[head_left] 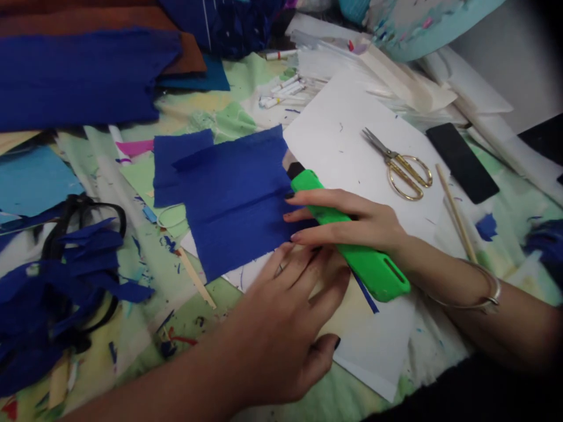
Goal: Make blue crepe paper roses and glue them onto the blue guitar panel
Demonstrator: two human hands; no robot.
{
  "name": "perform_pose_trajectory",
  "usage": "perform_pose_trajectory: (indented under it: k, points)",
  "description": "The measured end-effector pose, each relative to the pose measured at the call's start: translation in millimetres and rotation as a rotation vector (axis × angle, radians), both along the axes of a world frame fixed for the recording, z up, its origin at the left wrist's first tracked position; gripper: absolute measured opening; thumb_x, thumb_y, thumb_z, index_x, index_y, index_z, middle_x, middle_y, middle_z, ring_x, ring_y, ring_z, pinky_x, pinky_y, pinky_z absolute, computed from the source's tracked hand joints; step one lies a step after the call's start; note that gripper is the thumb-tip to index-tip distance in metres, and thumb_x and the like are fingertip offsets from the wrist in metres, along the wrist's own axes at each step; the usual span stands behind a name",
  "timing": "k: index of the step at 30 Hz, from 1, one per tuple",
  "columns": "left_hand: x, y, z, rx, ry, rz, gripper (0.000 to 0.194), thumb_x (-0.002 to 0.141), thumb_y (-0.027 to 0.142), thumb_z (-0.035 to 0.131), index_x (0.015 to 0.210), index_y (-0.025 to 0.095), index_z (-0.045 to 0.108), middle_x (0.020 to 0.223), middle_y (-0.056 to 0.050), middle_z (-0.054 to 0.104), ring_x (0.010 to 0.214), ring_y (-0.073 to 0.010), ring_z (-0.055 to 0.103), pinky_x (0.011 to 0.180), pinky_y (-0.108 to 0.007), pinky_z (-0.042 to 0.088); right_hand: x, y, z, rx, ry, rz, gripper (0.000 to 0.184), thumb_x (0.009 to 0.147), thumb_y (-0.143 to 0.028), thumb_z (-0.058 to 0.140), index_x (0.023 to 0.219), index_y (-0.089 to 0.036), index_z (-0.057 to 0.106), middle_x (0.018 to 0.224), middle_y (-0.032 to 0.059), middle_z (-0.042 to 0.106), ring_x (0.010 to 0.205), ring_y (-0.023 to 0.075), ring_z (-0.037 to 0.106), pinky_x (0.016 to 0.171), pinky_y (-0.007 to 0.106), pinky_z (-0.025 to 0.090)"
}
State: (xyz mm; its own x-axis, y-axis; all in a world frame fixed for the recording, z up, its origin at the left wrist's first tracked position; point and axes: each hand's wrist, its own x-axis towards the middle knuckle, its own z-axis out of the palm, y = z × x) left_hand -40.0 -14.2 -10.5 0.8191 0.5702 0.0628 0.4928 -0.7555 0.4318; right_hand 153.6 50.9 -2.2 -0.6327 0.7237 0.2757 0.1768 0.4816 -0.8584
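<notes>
My right hand [367,220] is wrapped loosely around a bright green box cutter [373,269], which lies slantwise with its black collar toward the blue sheet. A short pale blade seems to stick out at its tip. Under the right fingers, my left hand [285,322] lies with fingers stretched and thumb apart, near the lower right edge of a creased blue crepe-like sheet [233,205]. Its fingertips are partly hidden. Another blue piece [182,146] sits beneath that sheet at the left. White paper [347,129] spreads below and behind the cutter.
Gold-handled scissors [398,164] rest on the white paper. Right of them are a black phone [461,161] and a thin wooden stick [457,214]. Blue scraps [30,316] pile up at left. Behind are blue sheets [79,76], white sticks [284,94] and a pale blue rounded object [431,26].
</notes>
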Motion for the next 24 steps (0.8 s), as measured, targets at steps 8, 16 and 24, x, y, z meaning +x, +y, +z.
perform_pose_trajectory:
  k: [8, 16, 24]
  points:
    - [0.7, 1.9, -2.1, 0.082, -0.009, -0.012, 0.059, 0.086, 0.042, 0.046, 0.139, 0.015, 0.043, 0.141, -0.021, 0.043, 0.135, -0.0406, 0.029, 0.107, -0.063, 0.019, 4.0, 13.2, -10.4, 0.149, -0.147, 0.146, 0.023, 0.092, -0.021, 0.050, 0.110, -0.020, 0.065, 0.141, 0.0050, 0.046, 0.127, 0.0181, 0.048, 0.109, 0.030, 0.037]
    - [3.3, 1.8, -0.3, 0.137, 0.011, -0.026, 0.058, 0.084, 0.040, 0.048, 0.136, 0.013, 0.047, 0.135, -0.020, 0.048, 0.133, -0.0413, 0.032, 0.105, -0.063, 0.023, 1.9, 17.2, -5.7, 0.135, -0.215, 0.131, 0.015, 0.089, -0.027, 0.055, 0.099, -0.027, 0.066, 0.133, -0.0013, 0.053, 0.123, 0.0159, 0.050, 0.107, 0.028, 0.039]
    - [3.1, 1.8, 0.8, 0.142, 0.018, -0.046, 0.058, 0.084, 0.038, 0.049, 0.136, 0.012, 0.046, 0.132, -0.022, 0.050, 0.132, -0.0427, 0.033, 0.105, -0.064, 0.024, 4.2, 19.7, -14.6, 0.316, -0.178, 0.186, 0.021, 0.095, -0.028, 0.044, 0.102, -0.019, 0.061, 0.131, 0.0093, 0.050, 0.122, 0.0142, 0.050, 0.106, 0.028, 0.039]
